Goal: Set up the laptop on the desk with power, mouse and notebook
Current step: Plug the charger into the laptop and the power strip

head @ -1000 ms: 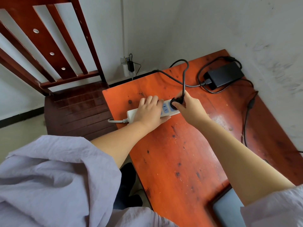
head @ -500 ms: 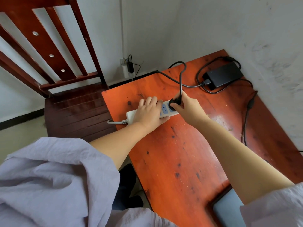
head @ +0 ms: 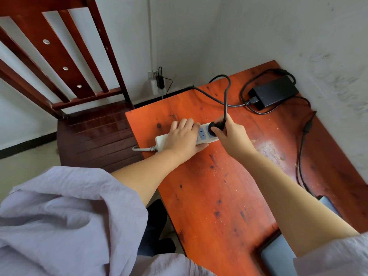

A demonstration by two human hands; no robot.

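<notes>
On the near-left stretch of the orange desk point(head: 229, 196), all the action sits at the white power strip point(head: 201, 136). The left hand point(head: 183, 136) lies flat across the strip's middle, fingers curled over its far edge, palm bearing down: a brace, by the look of it, so the strip won't skid while the plug goes in. At the strip's right end the right hand point(head: 231, 134) pinches the black plug point(head: 216, 127) between thumb and fingers, the plug sitting on the outermost socket; whether it is fully seated I cannot tell. One pale-blue socket shows bare between the two hands.

From the plug the black cord point(head: 226, 96) rises, loops, and runs to the black power brick point(head: 275, 92), lying well beyond the strip near the wall. A thinner lead trails from the brick down the desk's right side toward the grey laptop point(head: 278, 257), closed, at the near edge, far from the strip. No mouse or notebook in view.

The desktop is scuffed and spotted. A dark slatted wooden chair point(head: 95, 136) stands just left of the strip, grey plastered walls behind.
</notes>
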